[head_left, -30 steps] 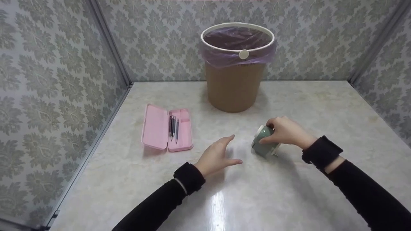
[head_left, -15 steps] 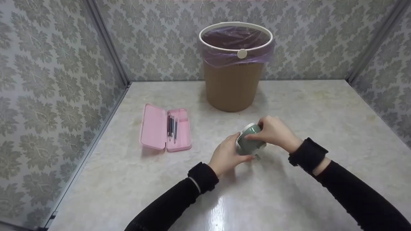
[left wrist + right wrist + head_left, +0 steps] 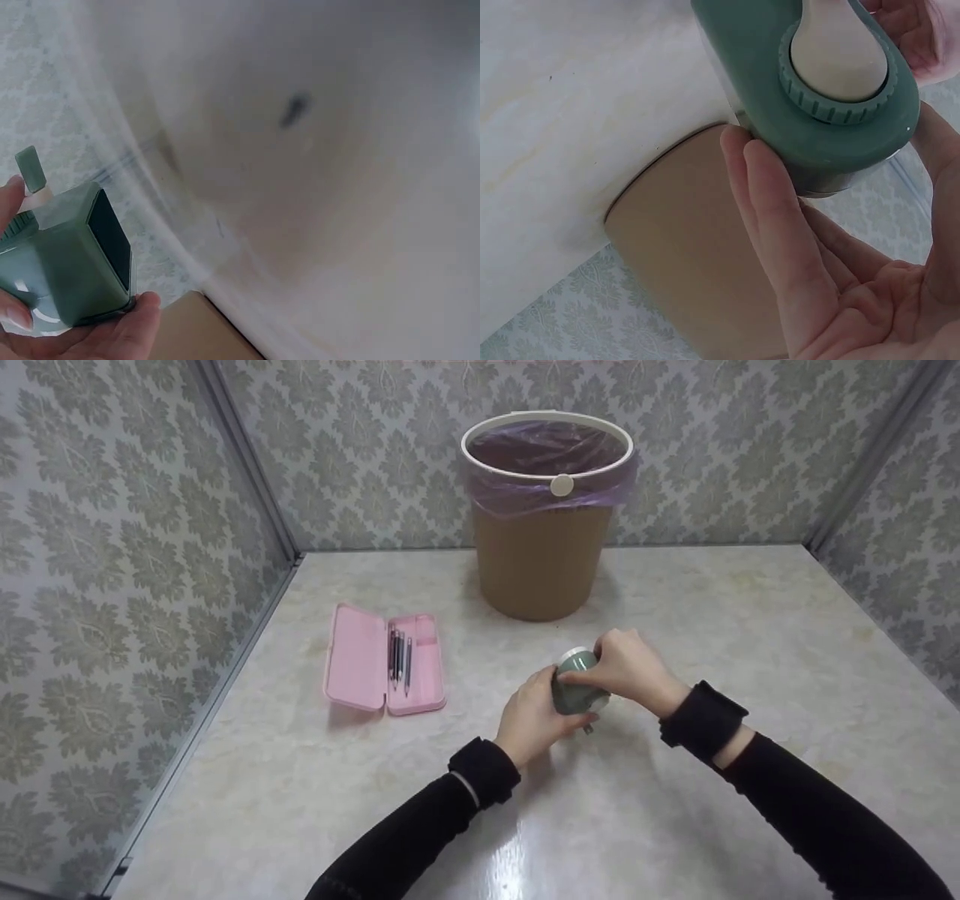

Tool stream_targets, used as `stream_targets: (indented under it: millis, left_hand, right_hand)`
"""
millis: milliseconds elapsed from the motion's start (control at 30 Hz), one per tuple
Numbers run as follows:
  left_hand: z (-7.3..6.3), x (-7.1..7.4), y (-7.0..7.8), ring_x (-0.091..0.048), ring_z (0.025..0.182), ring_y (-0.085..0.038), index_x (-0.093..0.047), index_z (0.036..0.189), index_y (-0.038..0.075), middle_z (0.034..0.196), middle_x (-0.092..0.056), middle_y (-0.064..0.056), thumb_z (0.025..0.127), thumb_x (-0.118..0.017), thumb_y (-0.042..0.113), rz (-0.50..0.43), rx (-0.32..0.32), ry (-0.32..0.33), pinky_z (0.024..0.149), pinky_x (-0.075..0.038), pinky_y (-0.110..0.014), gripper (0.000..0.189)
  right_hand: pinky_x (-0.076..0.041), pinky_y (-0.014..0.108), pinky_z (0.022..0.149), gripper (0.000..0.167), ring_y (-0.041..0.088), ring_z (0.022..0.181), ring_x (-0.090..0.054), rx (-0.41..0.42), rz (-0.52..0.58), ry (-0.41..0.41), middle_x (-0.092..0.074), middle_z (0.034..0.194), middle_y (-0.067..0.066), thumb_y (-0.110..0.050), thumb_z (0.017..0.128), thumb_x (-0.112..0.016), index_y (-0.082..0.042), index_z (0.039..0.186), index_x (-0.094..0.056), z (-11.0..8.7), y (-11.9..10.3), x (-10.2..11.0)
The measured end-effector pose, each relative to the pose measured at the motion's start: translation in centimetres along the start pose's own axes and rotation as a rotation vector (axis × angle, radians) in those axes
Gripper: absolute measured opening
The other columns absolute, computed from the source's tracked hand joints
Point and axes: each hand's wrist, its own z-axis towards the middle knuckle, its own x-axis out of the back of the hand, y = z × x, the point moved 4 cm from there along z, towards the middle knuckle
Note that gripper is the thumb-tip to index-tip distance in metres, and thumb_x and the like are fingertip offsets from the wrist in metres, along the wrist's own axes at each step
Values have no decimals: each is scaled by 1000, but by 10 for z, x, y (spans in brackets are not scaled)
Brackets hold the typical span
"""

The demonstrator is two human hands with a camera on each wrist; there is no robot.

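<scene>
A green crank pencil sharpener (image 3: 576, 696) is held between both hands above the tabletop. My left hand (image 3: 534, 721) grips it from the left, thumb on the near side. From the right, my right hand (image 3: 636, 669) holds its upper part, thumb across the green body. The right wrist view shows the sharpener's ribbed green dial (image 3: 838, 109) and pale crank arm (image 3: 836, 56). In the left wrist view, the sharpener's dark panel (image 3: 110, 238) and small green crank knob (image 3: 31, 169) show. Parts of the body are hidden behind fingers.
An open pink pencil case (image 3: 420, 675) with several pencils (image 3: 400, 656) lies on the left. Behind the hands stands a brown bin (image 3: 540, 559) with a purple liner (image 3: 517, 496). Patterned panels (image 3: 375, 472) enclose the table's back and sides.
My right hand has brought the sharpener leftward. My left hand has moved right and up to it and now grips it too. The pencil case and bin stay in place.
</scene>
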Motion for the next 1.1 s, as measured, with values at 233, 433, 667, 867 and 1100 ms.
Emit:
stream_targets:
  millis: [233, 433, 667, 867, 1100]
  left_hand:
    - [2, 3, -1, -68, 118, -25, -54, 141, 5, 132, -68, -10, 81, -86, 45, 15, -22, 1, 101, -54, -40, 79]
    - [6, 9, -6, -69, 113, -23, -58, 137, 8, 128, -71, -8, 79, -86, 45, -14, -49, -6, 98, -55, -38, 75]
    - [12, 21, -14, -67, 107, -13, -64, 131, 11, 119, -73, -2, 76, -88, 45, -117, -65, -145, 96, -55, -31, 69]
    - [18, 35, -20, -64, 100, -13, -66, 126, 8, 113, -73, -4, 75, -90, 37, -212, -82, -257, 98, -54, -39, 64]
    - [20, 40, -25, -67, 104, -12, -65, 132, 8, 116, -73, -4, 76, -90, 32, -254, -100, -399, 104, -54, -43, 66]
  right_hand:
    - [-30, 24, 47, 58, 7, 45, -31, 6, 17, -7, -30, 50, -10, -45, 77, -87, -16, 54, -43, 0, 2, 0]
    - [-31, 23, 50, 47, 7, 49, -33, -8, 76, -59, -38, 52, -11, -48, 81, -83, -14, 60, -59, -2, 8, 3]
    - [-60, 35, 76, 39, 21, 82, -76, 42, 197, -175, -80, 96, 12, -39, 93, -73, -3, 107, -78, -7, 20, 11]
    - [-51, 56, 106, 43, 43, 126, -65, 266, 207, -173, -68, 135, 23, -12, 96, -68, 3, 136, -62, -17, 24, 21]
    - [-50, 46, 110, 71, 39, 134, -58, 659, 74, -113, -61, 144, 20, 9, 77, -81, 0, 143, -56, -29, 12, 16]
